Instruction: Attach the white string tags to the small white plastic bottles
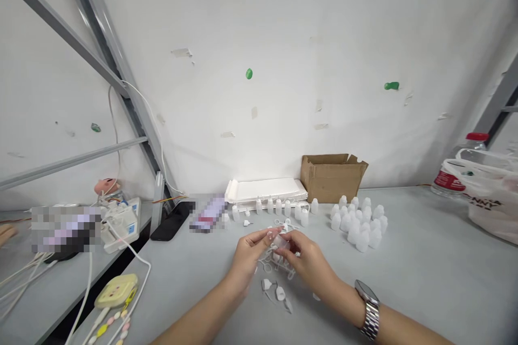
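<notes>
My left hand and my right hand meet over the middle of the table, fingers closed around a small translucent plastic bottle. Fingers cover much of the bottle. Beneath and around the hands lies a loose pile of white caps with thin strap loops, partly hidden. Nearer to me, a white cap and another white cap lie on their own. Behind the hands stands a row of small bottles with tips. To the right, a cluster of small white bottles stands upright.
A cardboard box and a white flat stack stand against the wall. Left are a black phone, a power strip with cables, and a yellow case. A plastic bag and large bottle are far right.
</notes>
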{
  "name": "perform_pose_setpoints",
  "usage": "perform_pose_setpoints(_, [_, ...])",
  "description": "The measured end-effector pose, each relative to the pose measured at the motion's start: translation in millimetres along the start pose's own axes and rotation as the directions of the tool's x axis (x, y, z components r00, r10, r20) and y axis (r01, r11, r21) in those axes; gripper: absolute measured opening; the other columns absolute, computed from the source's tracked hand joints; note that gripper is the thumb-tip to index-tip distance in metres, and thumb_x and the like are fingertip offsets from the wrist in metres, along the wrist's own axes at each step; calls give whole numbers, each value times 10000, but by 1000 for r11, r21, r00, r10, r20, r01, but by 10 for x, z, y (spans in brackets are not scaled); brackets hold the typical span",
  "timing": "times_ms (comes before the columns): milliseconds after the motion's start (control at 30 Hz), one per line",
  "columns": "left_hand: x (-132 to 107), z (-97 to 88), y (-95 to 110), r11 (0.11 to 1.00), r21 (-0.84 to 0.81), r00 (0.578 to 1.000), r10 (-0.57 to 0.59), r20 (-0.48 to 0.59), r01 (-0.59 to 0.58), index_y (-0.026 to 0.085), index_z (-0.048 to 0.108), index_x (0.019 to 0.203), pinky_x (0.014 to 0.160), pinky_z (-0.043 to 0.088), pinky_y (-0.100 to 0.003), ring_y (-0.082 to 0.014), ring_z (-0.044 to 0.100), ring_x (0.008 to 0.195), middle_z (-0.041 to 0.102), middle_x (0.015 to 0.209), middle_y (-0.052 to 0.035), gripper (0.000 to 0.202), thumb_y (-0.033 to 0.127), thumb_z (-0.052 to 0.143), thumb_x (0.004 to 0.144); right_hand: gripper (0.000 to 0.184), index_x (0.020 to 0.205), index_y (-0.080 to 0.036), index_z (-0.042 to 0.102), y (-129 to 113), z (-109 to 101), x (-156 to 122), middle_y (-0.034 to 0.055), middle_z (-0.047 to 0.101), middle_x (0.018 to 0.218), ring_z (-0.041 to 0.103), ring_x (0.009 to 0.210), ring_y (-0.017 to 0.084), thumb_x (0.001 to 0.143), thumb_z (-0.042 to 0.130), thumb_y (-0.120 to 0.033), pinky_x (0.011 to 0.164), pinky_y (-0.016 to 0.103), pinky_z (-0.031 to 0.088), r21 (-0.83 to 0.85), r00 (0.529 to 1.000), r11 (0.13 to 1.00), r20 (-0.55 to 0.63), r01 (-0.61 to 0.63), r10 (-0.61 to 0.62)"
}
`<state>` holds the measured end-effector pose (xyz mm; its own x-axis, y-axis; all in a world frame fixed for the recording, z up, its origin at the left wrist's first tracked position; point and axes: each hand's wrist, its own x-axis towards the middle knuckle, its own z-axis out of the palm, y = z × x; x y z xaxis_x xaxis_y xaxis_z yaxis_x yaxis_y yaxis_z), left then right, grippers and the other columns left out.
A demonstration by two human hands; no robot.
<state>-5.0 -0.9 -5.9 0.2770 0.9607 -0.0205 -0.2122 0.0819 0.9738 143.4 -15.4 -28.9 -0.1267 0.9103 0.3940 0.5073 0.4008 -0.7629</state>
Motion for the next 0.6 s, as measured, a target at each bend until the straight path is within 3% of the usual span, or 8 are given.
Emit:
perform_pose_setpoints(167, [-30,83,-54,996,-82,999,34,16,-33,166,673,989,998,316,-364,-269,463,1161,628,1124,-96,348,347,670,692,164,852,-170,521,6,25,-29,76,584,741,544,670,195,881,369,-223,590,306,438,-200,968,951,-42,236,-249])
perform_pose_setpoints(267, [-34,94,-60,994,-100,998,55,26,-52,175,666,1003,1010,299,-365,-260,457,1170,612,1149,-94,339,341,658,706,211,879,-163,531,19,24,-26,110,598,803,554,718,213,895,329,-218,632,339,448,-241,947,925,-57,293,-315])
perform_pose_setpoints(433, [-16,33,-2,985,-169,1000,18,-13,-20,152,689,940,1017,283,-349,-264,407,1214,601,1161,-105,331,363,670,685,185,887,-176,566,-71,-42,36,24,577,688,529,590,155,832,513,-345,545,261,431,12,995,995,-26,100,-100])
perform_pose_setpoints(600, [-16,7,21,970,-241,998,-5,56,19,152,694,904,983,322,-351,-271,432,1191,574,1203,-94,307,383,645,707,257,825,-172,595,-190,-71,28,-20,544,579,518,532,129,797,554,-424,509,233,420,310,995,946,70,-92,74])
